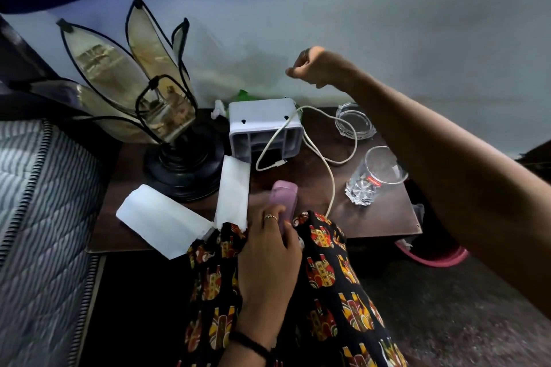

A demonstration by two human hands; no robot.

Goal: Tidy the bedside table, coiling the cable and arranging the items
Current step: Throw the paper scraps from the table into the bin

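A white cable (pixel 330 176) lies in loose loops on the dark bedside table (pixel 378 220). One plug end (pixel 280 163) rests in front of a white plastic box (pixel 262 116), and the other stretch runs off the table's front edge behind my patterned clothing. My left hand (pixel 268 250) grips a lilac oblong object (pixel 284 194), blurred, at the table's front. My right hand (pixel 316 67) is raised above the table near the wall, its fingers closed, with nothing visible in it. Two white folded papers (pixel 161 226) (pixel 234 191) lie at the front left.
A petal-shaded lamp (pixel 155 92) on a black base (pixel 185 173) fills the table's left. A glass ashtray (pixel 354 124) and a drinking glass (pixel 372 180) stand at the right. A striped mattress (pixel 35 217) borders the left. A pink basin (pixel 432 259) sits on the floor at the right.
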